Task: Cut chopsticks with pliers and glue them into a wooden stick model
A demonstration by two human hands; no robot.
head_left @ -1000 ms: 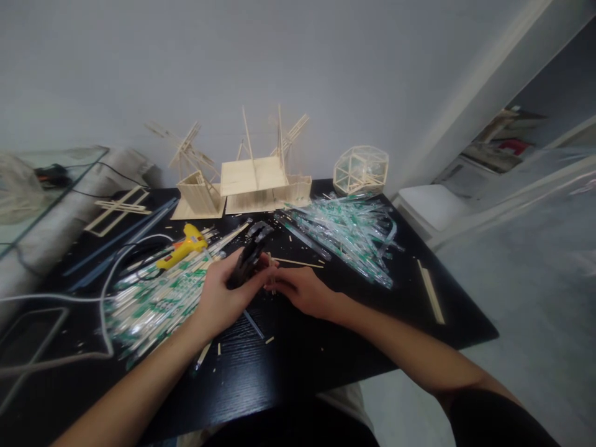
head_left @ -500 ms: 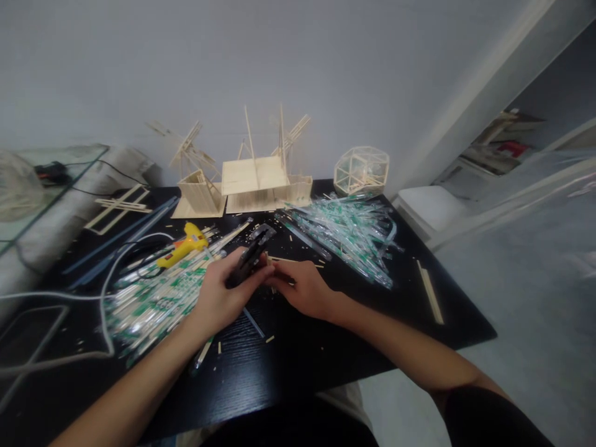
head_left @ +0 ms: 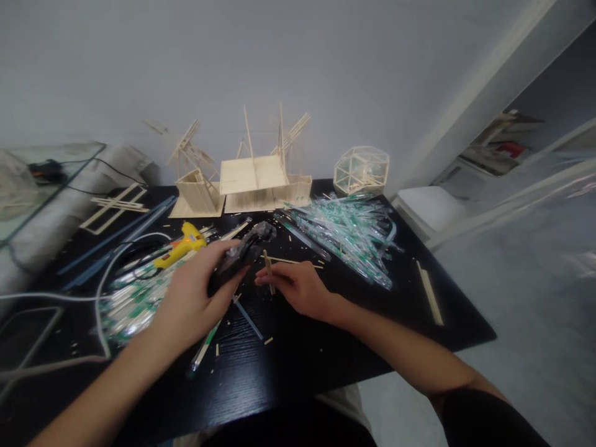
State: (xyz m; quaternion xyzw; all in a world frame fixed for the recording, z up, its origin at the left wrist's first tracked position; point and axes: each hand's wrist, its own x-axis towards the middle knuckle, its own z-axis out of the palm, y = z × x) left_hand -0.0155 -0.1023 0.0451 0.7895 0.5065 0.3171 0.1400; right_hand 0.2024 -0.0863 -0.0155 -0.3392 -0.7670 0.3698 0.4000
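Note:
My left hand (head_left: pixel 198 288) is wrapped round a black plier-like cutter (head_left: pixel 246 245), its head pointing away from me and blurred by motion. My right hand (head_left: pixel 300 287) pinches a short wooden stick (head_left: pixel 268 268) upright between thumb and fingers, just right of the cutter and apart from it. Behind that hand a longer thin wooden strip (head_left: pixel 298 261) lies on the black table (head_left: pixel 298 366). Small wood offcuts are scattered about both hands.
A yellow glue gun (head_left: pixel 184 244) rests on bagged sticks (head_left: pixel 139 304) at left. Clear-and-green wrappers (head_left: pixel 347 233) heap at right. Wooden models (head_left: pixel 254 174) and a polyhedral stick frame (head_left: pixel 362 169) stand along the wall. A white cable (head_left: pixel 100 298) loops on the left.
My left hand has drawn back to the left with the cutter, away from my right hand. The short stick, mostly hidden before, now shows upright in my right fingers.

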